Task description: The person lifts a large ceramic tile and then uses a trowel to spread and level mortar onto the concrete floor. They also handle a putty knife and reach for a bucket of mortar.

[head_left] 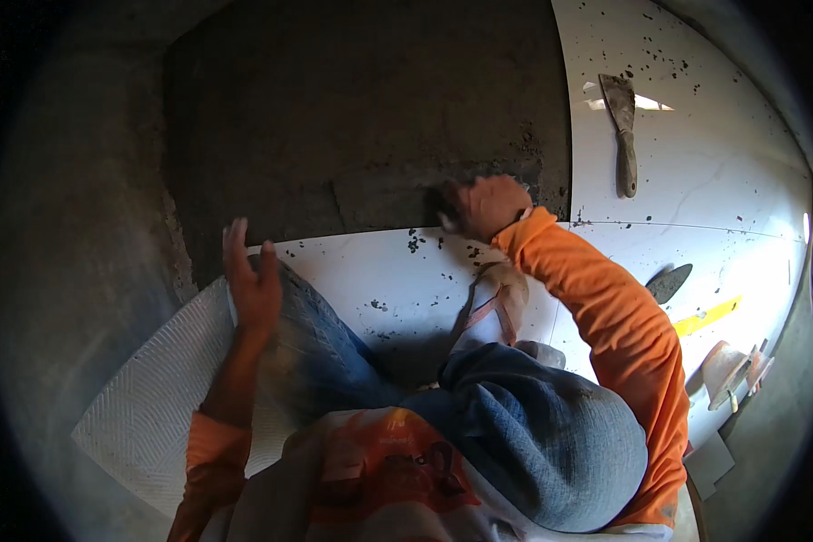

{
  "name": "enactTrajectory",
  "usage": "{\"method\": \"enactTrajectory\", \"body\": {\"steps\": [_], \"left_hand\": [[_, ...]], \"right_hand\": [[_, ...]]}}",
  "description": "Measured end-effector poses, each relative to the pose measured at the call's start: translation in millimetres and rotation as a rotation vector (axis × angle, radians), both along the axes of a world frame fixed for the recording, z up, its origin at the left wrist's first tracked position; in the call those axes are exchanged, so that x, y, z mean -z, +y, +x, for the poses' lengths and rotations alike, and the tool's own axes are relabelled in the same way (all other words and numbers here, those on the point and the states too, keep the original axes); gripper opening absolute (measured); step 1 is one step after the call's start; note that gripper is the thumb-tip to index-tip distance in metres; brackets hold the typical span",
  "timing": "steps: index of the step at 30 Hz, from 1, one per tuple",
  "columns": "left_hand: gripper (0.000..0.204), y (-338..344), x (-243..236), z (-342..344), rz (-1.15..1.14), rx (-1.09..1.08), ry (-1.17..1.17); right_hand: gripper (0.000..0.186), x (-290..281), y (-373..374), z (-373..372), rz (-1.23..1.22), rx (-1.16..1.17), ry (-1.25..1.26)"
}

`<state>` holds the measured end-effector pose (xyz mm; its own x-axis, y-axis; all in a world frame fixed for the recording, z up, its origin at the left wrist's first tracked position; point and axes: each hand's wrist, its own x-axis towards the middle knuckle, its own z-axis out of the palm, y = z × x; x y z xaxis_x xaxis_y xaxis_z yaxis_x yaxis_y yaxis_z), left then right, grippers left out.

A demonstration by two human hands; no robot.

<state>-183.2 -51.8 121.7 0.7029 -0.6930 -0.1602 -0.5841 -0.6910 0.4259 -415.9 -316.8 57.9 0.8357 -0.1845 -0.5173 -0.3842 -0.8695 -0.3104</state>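
Note:
My right hand (pixel 492 204) is closed at the near edge of a bed of dark, damp mortar (pixel 361 99). A dark shape shows at its fingers, blurred, and I cannot make out what it is. Beside the bed's near left corner, my left hand (pixel 256 287) is raised with fingers stretched and apart, holding nothing. It is next to the upper corner of a tile with a ridged back (pixel 167 384), which lies tilted to the left of my legs. White glossy tiles (pixel 361 271) border the mortar on the near side, sprinkled with dark crumbs.
On the right-hand tiles lie a putty knife (pixel 621 135), a pointed trowel blade (pixel 669 284), a yellow strip (pixel 709 316) and a flat-bladed tool (pixel 724 372). My sandalled foot (pixel 501 303) stands on the near tile. A grey wall or floor surface (pixel 81 226) runs along the left.

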Motion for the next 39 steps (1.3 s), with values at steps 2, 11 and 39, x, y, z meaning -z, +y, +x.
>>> {"method": "enactTrajectory", "body": {"steps": [2,11,39], "left_hand": [[0.052,31,-9,11,0.170,0.061,-0.087],[0.049,53,-5,16,0.085,-0.161,0.062],[0.044,-148,27,-73,-0.072,0.478,0.289]], "right_hand": [[0.041,-4,-4,7,0.023,0.013,0.079],[0.046,-18,-32,-12,-0.073,0.002,0.168],[0.046,-35,80,-45,1.142,0.593,-0.410]]}}
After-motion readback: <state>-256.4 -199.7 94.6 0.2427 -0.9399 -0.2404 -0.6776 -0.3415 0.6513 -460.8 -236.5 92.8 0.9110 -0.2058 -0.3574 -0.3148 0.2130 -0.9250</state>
